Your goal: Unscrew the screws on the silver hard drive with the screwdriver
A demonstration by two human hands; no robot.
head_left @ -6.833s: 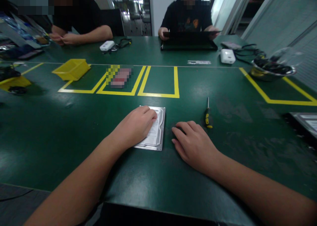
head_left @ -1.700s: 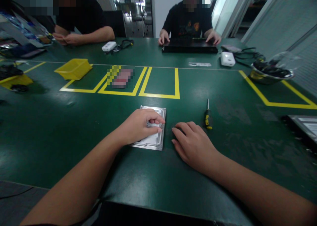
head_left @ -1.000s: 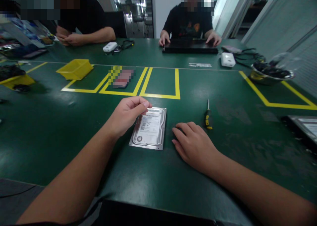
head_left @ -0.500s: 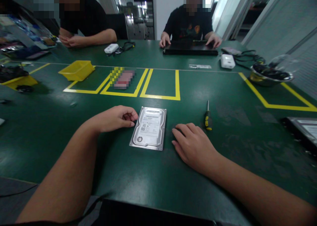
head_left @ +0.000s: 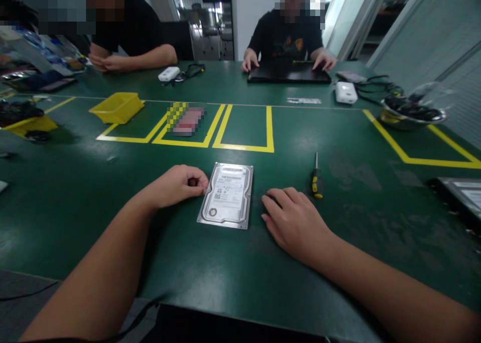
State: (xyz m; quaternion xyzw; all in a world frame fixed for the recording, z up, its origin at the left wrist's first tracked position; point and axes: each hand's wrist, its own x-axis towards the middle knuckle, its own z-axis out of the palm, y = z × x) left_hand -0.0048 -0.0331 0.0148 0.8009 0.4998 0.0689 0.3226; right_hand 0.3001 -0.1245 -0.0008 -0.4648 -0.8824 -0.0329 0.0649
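Observation:
A silver hard drive [head_left: 227, 196] with a white label lies flat on the green table, between my two hands. At its left edge is my left hand [head_left: 182, 185], thumb and forefinger tips brought together. The tips meet or nearly meet the drive's side; anything between them is too small to make out. My right hand [head_left: 289, 215] rests palm down to the right of the drive, apart from it, fingers loosely bent and holding nothing. Beyond that hand lies a black and yellow screwdriver [head_left: 316, 182], its shaft pointing away from me.
Yellow tape squares [head_left: 244, 148] mark the table, with a yellow bin [head_left: 116, 110] at the left one. A metal bowl [head_left: 409, 122] of dark parts stands far right. Another drive-like device [head_left: 462, 197] lies at the right edge. Across sit two people, one touching a black laptop [head_left: 289, 73].
My left thumb and fingertips have come together, and the hand has dipped slightly beside the drive. My right hand, the drive and the screwdriver stay where they were.

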